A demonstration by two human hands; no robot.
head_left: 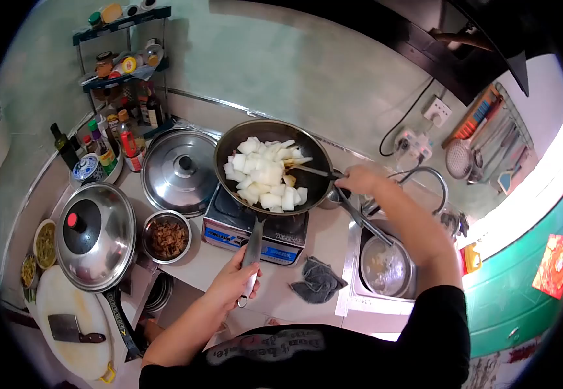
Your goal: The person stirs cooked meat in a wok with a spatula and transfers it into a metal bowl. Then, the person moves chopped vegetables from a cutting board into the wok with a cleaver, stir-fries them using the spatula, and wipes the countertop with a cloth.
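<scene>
My left hand (235,282) is closed around the grey handle (253,249) of a frying pan (320,152). The pan sits over a portable gas stove (281,230) and holds pale, translucent white vegetable chunks (265,172). My right hand (364,180), closed, grips a spatula (310,170). Its far end reaches into the right side of the pan among the chunks, which partly cover it. Left of the stove are a large steel lid (171,185) and a steel bowl of brown cooked meat pieces (167,238).
A lidded pan (97,227) stands at the left, above a round cutting board (61,292) with a cleaver (68,328). Sauce bottles (103,152) and a rack (123,81) fill the corner. A grey cloth (319,280) lies before the sink (359,279), which holds a metal basin (385,264).
</scene>
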